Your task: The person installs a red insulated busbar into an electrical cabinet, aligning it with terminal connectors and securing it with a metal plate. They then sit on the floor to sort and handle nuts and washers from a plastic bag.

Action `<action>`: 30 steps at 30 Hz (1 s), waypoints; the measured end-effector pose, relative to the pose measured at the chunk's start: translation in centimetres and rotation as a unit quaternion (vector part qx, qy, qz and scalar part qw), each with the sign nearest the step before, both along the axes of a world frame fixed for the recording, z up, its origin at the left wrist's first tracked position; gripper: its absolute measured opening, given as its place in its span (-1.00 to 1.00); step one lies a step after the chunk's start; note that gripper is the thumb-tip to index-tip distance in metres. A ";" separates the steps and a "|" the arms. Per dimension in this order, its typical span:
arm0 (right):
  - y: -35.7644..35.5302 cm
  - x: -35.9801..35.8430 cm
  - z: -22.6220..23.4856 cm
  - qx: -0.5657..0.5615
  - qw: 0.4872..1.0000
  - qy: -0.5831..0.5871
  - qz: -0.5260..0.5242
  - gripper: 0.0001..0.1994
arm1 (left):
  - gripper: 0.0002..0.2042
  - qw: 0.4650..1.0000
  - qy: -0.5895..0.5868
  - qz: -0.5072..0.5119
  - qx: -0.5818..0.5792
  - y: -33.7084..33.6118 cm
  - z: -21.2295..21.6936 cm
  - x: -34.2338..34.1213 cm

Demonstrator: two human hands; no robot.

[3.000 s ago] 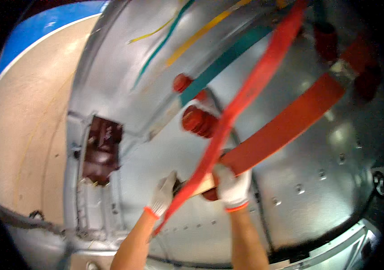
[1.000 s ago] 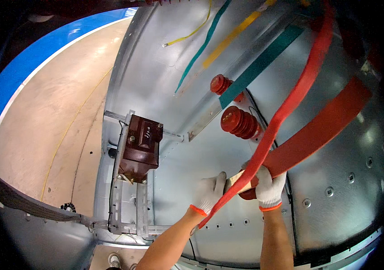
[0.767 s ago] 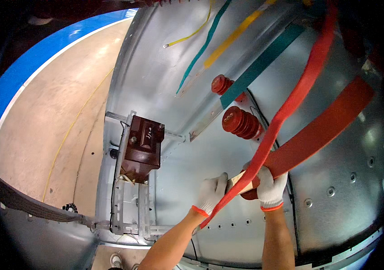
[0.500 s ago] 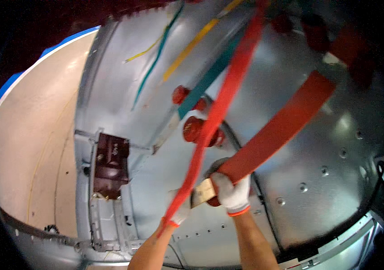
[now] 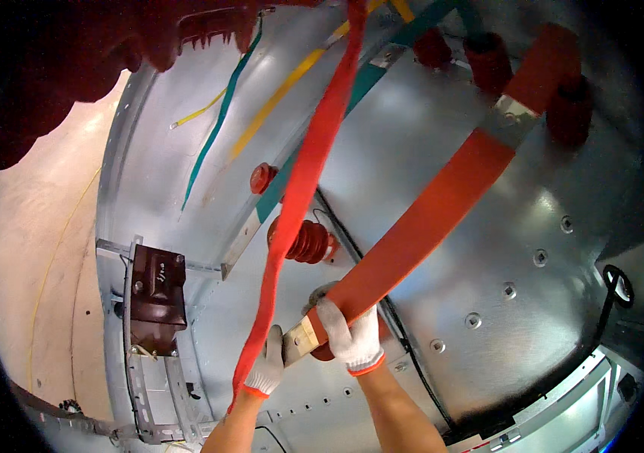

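Observation:
A flat busbar in a red sleeve [image 5: 420, 226] slants from the upper right down to my hands, its lower end bare metal. My right hand [image 5: 354, 334], in a white knit glove with an orange cuff, is closed round the sleeved part just above that end. At the bare tip, my left hand [image 5: 265, 368], gloved alike, grips the edge with its fingers partly hidden. A loose red strip [image 5: 303, 189] hangs in front, crossing my left wrist. Behind the right hand, a red round part shows only in part. A ribbed red insulator [image 5: 308, 241] stands above my hands.
Left is a dark brown moulded block [image 5: 158, 291] on a metal bracket. A green-sleeved busbar [image 5: 280, 181], a yellow strip [image 5: 277, 102] and thin green strip [image 5: 220, 124] lie farther up. More red insulators [image 5: 570, 113] stand upper right. A black cable [image 5: 405, 340] runs behind my right hand.
The view has shifted, so most things sit farther left. Both hands stay on the bare end and sleeve of the red busbar. The loose red strip still hangs across my left wrist.

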State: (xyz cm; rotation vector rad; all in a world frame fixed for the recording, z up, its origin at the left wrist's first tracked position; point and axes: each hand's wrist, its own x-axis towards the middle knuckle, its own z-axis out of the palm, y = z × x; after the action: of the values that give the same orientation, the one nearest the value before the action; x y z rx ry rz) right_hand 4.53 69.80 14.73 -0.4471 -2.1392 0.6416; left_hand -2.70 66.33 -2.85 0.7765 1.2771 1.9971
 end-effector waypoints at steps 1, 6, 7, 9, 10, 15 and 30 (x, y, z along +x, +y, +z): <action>-0.2 -0.6 0.6 0.046 0.999 -0.018 0.015 -0.83 | -0.47 0.998 0.039 0.044 0.011 0.4 -0.6 -0.6; 0.6 0.9 0.9 0.047 0.998 -0.015 -0.029 -0.63 | -0.69 0.952 0.283 0.116 0.013 -0.1 -0.4 -3.5; 0.5 0.7 0.9 0.051 0.997 -0.017 -0.059 -0.63 | -0.75 0.912 0.381 0.151 0.008 0.0 -1.0 -4.0; 0.8 0.7 0.7 0.069 0.996 -0.011 -0.051 -0.67 | -0.76 0.967 0.247 0.050 -0.023 -0.9 0.2 -4.2; 1.0 0.9 0.7 0.082 0.995 -0.008 -0.050 -0.68 | -0.74 0.983 0.178 -0.003 -0.034 -1.2 1.2 -4.2; 1.0 0.9 -0.4 0.163 0.985 0.006 -0.049 -0.73 | -0.74 0.953 0.294 0.069 -0.015 -0.3 -2.3 -3.2; 0.6 0.7 0.6 0.138 0.985 -0.087 -0.057 -0.82 | -0.52 0.998 -0.055 0.020 -0.018 2.7 -3.0 -0.1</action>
State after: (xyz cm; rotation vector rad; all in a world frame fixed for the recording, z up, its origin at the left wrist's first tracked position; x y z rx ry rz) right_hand 5.25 70.38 15.31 -0.4826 -2.3045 0.2430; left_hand -2.75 69.06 -5.82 0.6207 1.2694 2.0136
